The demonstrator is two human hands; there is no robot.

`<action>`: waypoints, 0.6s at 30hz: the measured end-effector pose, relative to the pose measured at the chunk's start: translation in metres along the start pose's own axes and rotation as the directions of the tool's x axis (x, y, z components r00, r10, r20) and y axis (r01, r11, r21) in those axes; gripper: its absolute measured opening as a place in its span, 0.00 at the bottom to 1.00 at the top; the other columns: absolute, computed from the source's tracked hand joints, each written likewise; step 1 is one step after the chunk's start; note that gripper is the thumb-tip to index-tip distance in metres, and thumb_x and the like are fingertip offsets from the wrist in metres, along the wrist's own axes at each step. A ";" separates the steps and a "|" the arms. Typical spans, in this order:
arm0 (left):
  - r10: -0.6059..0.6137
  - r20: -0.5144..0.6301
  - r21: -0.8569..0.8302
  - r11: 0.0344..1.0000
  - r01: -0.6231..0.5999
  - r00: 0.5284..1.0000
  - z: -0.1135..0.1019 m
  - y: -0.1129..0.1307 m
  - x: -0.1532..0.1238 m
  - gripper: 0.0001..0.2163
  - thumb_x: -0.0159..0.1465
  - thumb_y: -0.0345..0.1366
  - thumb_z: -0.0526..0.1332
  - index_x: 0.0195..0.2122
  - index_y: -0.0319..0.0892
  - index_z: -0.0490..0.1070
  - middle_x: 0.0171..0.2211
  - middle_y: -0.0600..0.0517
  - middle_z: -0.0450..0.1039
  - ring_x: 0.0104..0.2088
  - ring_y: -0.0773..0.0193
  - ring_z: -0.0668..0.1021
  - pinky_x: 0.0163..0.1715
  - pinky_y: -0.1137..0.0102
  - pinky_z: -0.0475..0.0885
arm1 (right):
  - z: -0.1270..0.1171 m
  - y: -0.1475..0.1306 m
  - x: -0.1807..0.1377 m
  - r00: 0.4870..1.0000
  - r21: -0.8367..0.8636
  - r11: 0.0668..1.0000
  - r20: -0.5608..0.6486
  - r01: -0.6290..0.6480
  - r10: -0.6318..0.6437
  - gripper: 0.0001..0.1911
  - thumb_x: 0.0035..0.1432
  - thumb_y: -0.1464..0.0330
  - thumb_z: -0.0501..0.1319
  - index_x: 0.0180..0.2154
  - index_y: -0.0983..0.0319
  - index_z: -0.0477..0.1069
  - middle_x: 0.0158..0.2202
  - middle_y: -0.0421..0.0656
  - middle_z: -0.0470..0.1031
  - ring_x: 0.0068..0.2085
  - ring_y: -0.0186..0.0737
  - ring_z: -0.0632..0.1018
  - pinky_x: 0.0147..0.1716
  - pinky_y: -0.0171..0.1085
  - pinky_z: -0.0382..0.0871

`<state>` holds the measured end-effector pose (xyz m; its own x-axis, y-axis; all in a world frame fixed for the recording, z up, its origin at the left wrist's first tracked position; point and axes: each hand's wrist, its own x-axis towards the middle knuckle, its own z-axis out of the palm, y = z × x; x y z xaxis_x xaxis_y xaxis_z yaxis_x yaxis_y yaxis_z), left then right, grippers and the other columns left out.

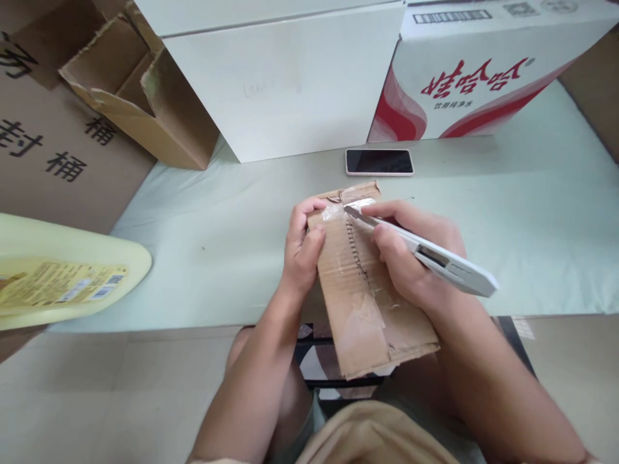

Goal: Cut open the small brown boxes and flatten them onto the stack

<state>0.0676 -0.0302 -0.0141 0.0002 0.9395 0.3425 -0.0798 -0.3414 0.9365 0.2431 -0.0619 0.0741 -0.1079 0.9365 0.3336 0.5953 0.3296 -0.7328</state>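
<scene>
My left hand (pixel 305 241) grips the left edge of a flattened cardboard box (pixel 348 296), thumb on its face. The cardboard tilts down toward my lap over the front edge of the surface. A jagged line of small cuts runs along its middle, with strips of clear tape (pixel 363 322) across it. In my right hand (pixel 411 248) is a white utility knife (pixel 449 264) with its blade out. The blade tip touches the taped area near the far end of the cardboard.
A phone (pixel 380 162) lies beyond the cardboard. Behind it stand a white box (pixel 285 90) and a red-and-white carton (pixel 459 90). At the left are an open cardboard box (pixel 178 109), a large printed carton (pixel 62 161) and a pale yellow bottle (pixel 72 270). Pale green cloth (pixel 532 245) covers the surface.
</scene>
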 end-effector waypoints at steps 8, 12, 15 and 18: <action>0.025 -0.006 0.012 1.000 -0.025 1.000 -0.001 0.001 0.000 0.15 0.69 0.51 0.63 0.49 0.49 0.73 0.51 0.48 0.77 0.55 0.51 0.77 0.60 0.55 0.71 | 0.003 0.003 0.001 0.997 -0.089 0.993 0.021 0.075 -0.073 0.15 0.67 0.65 0.58 0.45 0.60 0.82 0.39 0.45 0.87 0.38 0.44 0.86 0.37 0.37 0.76; 0.002 0.000 0.019 1.000 -0.002 1.000 0.000 0.002 -0.001 0.17 0.68 0.54 0.62 0.50 0.49 0.72 0.52 0.47 0.76 0.56 0.50 0.77 0.60 0.53 0.71 | 0.003 0.002 0.000 0.999 -0.010 0.999 -0.017 0.046 -0.046 0.14 0.66 0.66 0.58 0.42 0.60 0.82 0.37 0.43 0.86 0.35 0.41 0.85 0.36 0.36 0.76; -0.012 -0.005 0.027 1.000 0.012 1.000 0.001 0.003 -0.001 0.18 0.68 0.56 0.62 0.50 0.49 0.71 0.52 0.47 0.76 0.56 0.48 0.77 0.61 0.52 0.71 | 0.001 0.000 -0.001 0.999 0.034 0.999 -0.033 0.009 -0.008 0.13 0.64 0.67 0.57 0.39 0.60 0.82 0.33 0.42 0.85 0.32 0.39 0.83 0.35 0.36 0.76; -0.010 -0.002 0.016 1.000 0.010 1.000 0.001 0.002 -0.001 0.19 0.68 0.56 0.62 0.51 0.49 0.71 0.53 0.47 0.76 0.57 0.48 0.77 0.61 0.52 0.72 | 0.000 -0.002 -0.003 0.998 0.074 0.996 -0.036 -0.057 0.059 0.13 0.63 0.67 0.57 0.38 0.60 0.81 0.29 0.41 0.83 0.31 0.39 0.82 0.35 0.36 0.76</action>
<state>0.0682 -0.0318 -0.0121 -0.0007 0.9428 0.3334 -0.0637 -0.3327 0.9409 0.2419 -0.0649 0.0747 -0.0435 0.9495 0.3108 0.5401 0.2841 -0.7922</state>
